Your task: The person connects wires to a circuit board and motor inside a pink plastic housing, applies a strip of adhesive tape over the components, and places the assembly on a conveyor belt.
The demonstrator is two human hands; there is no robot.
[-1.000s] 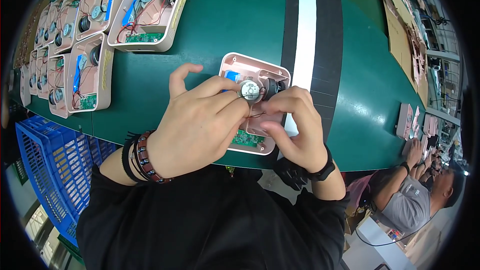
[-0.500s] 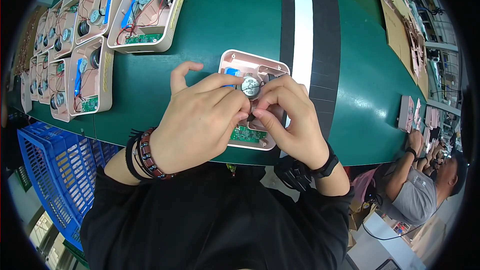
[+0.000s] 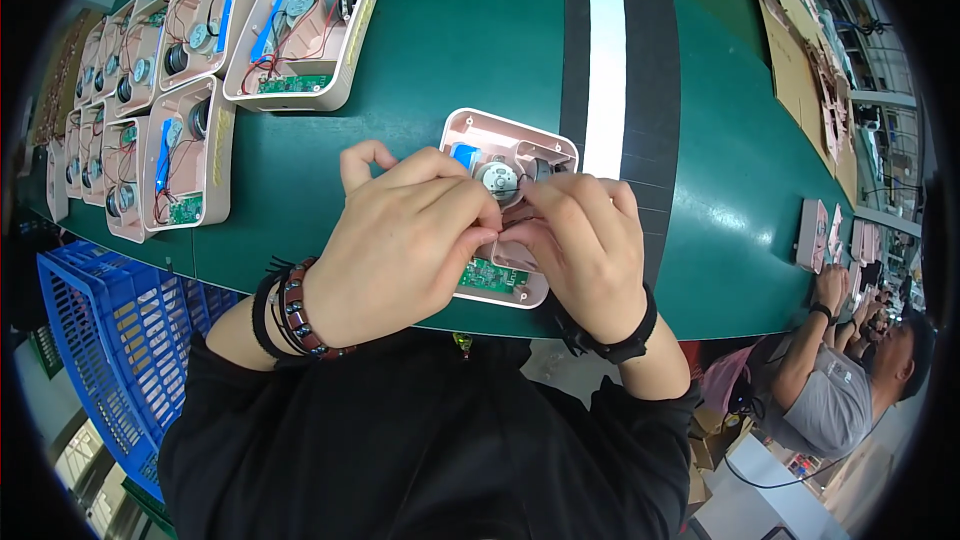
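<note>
Head: pink housing (image 3: 500,127) at 12 o'clock of torso. Left hand (image 3: 395,252), right hand (image 3: 597,258) together over housing, fingertips meeting; can't tell if clamped on thin wires (image 3: 517,221). Hard tug might strip leads off green circuit board (image 3: 490,277), housing's 6 o'clock.

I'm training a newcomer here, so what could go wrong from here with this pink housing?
The thin dark wire across the round silver part might snag on a finger and pull loose. With the left hand and right hand so near the green circuit board, a fingertip could scrape it.
</note>
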